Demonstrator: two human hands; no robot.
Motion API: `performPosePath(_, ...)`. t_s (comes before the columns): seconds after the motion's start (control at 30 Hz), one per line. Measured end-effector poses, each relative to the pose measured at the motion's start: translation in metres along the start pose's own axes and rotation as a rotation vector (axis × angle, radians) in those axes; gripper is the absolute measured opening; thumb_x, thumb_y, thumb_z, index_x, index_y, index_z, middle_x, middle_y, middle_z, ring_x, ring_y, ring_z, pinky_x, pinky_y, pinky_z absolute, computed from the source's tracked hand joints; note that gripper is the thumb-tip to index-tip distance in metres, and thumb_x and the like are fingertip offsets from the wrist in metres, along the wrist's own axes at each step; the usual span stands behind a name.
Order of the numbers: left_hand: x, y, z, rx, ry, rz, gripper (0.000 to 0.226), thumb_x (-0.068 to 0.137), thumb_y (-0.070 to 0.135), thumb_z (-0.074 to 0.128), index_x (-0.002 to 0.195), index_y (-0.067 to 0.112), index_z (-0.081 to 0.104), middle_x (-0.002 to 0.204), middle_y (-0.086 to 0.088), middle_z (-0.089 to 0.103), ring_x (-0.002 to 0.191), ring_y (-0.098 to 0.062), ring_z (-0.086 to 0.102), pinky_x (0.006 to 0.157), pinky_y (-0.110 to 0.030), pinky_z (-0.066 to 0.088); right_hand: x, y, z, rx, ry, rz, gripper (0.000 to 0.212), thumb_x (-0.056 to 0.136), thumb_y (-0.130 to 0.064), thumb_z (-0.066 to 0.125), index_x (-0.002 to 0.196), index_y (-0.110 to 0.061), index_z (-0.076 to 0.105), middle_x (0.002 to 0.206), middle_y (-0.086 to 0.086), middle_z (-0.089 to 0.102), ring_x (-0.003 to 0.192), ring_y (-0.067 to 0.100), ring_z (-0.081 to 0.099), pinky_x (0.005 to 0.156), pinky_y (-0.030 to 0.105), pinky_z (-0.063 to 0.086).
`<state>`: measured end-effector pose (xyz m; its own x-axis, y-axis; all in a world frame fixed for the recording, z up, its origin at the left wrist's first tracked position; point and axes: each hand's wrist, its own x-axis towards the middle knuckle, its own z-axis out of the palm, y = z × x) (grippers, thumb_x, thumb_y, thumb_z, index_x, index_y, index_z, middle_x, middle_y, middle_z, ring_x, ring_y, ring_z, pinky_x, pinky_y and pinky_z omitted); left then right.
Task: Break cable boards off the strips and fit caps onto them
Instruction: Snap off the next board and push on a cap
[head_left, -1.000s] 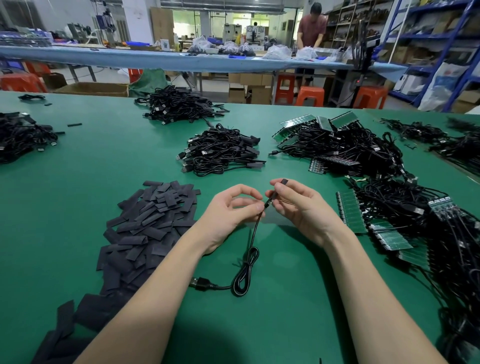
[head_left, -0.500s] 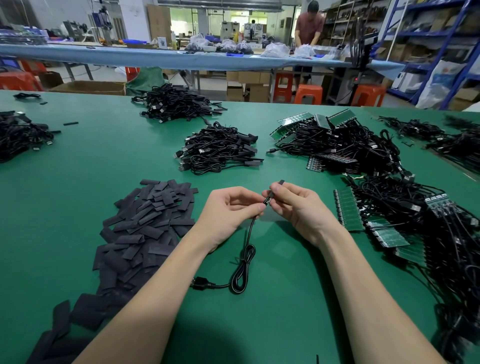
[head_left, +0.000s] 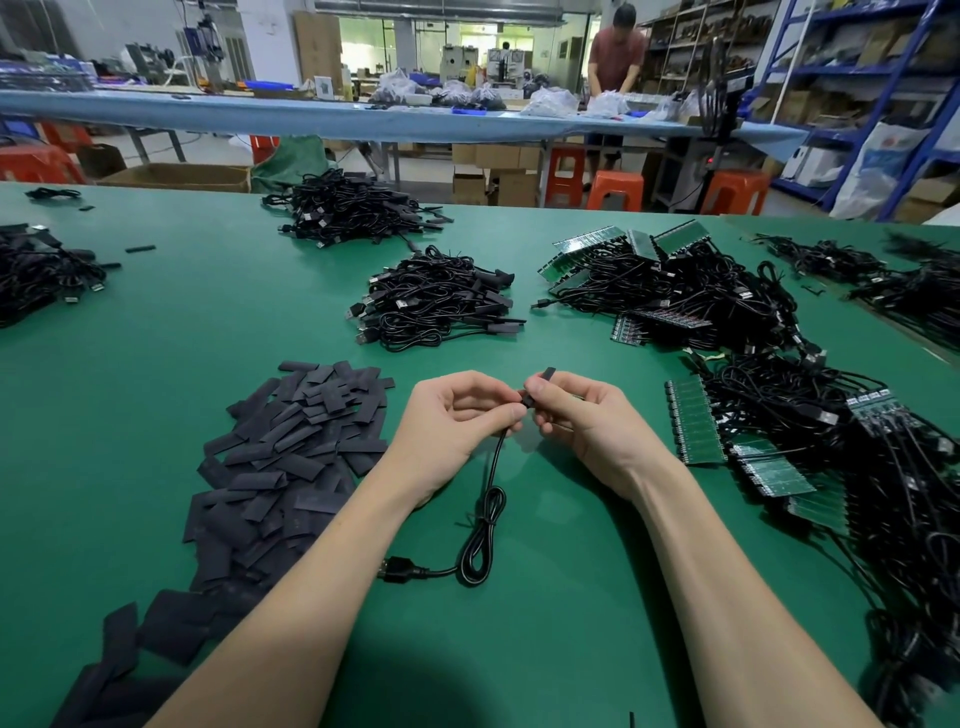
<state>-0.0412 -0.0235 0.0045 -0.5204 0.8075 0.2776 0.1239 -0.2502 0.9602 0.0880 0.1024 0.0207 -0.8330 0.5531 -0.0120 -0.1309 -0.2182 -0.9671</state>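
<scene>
Both hands meet at the centre of the frame, pinching one small black piece between them: the left hand (head_left: 457, 421) curls its thumb and fingers around the top end of a black cable (head_left: 488, 499), while the right hand (head_left: 582, 415) grips a black cap (head_left: 540, 387) whose upper end pokes out above its fingertips. Whether the cap is fully seated on the cable's board is hidden by the fingers. From the left hand the cable hangs down to the green table (head_left: 156, 364), loops in a small coil, and ends in a USB plug (head_left: 397, 569) lying at lower centre.

Left of the hands spreads a loose heap of flat black caps (head_left: 291, 457) (it trails off toward the lower left corner). Along the right side lie green board strips (head_left: 696, 426) tangled with black cables. At upper centre sits a pile of finished cables (head_left: 436, 306), with another pile (head_left: 353, 213) behind it. In the background a person (head_left: 618, 52) stands at a blue-covered bench (head_left: 260, 114).
</scene>
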Motion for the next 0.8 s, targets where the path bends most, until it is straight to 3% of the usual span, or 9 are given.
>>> performPosePath(0.13, 0.001, 0.0, 0.002, -0.01, 0.012, -0.012, 0.019, 0.081, 0.002, 0.08, 0.08, 0.02, 0.077, 0.081, -0.008, 0.077, 0.072, -0.018, 0.074, 0.072, -0.022, 0.057, -0.001, 0.0, 0.002, -0.025, 0.016, -0.033, 0.013, 0.077, -0.026, 0.08, 0.083, -0.015, 0.077, 0.079, 0.002, 0.072, 0.064, 0.01, 0.055, 0.062, 0.017, 0.05)
performPosePath(0.3, 0.002, 0.0, 0.001, -0.131, 0.034, -0.092, 0.011, 0.082, -0.003, 0.076, 0.088, 0.006, 0.073, 0.077, -0.015, 0.075, 0.067, -0.017, 0.07, 0.07, -0.022, 0.056, 0.003, 0.004, 0.013, 0.025, 0.113, -0.179, 0.033, 0.081, -0.015, 0.079, 0.113, -0.018, 0.071, 0.097, 0.019, 0.076, 0.082, 0.022, 0.07, 0.083, 0.033, 0.06)
performPosePath(0.57, 0.003, 0.001, 0.0, -0.131, 0.042, -0.111, 0.015, 0.078, -0.002, 0.08, 0.085, 0.009, 0.073, 0.077, -0.013, 0.074, 0.067, -0.017, 0.069, 0.07, -0.023, 0.057, 0.003, 0.006, 0.018, 0.049, 0.202, -0.229, 0.025, 0.086, -0.004, 0.076, 0.109, -0.011, 0.074, 0.094, 0.015, 0.077, 0.078, 0.022, 0.067, 0.077, 0.028, 0.059)
performPosePath(0.8, 0.002, 0.002, -0.001, -0.107, 0.04, -0.098, 0.018, 0.077, 0.003, 0.082, 0.075, 0.02, 0.076, 0.075, -0.011, 0.075, 0.066, -0.017, 0.07, 0.069, -0.021, 0.056, 0.004, 0.01, 0.021, 0.104, 0.193, -0.171, 0.023, 0.077, -0.014, 0.08, 0.1, -0.014, 0.077, 0.091, 0.014, 0.076, 0.074, 0.019, 0.066, 0.075, 0.027, 0.059)
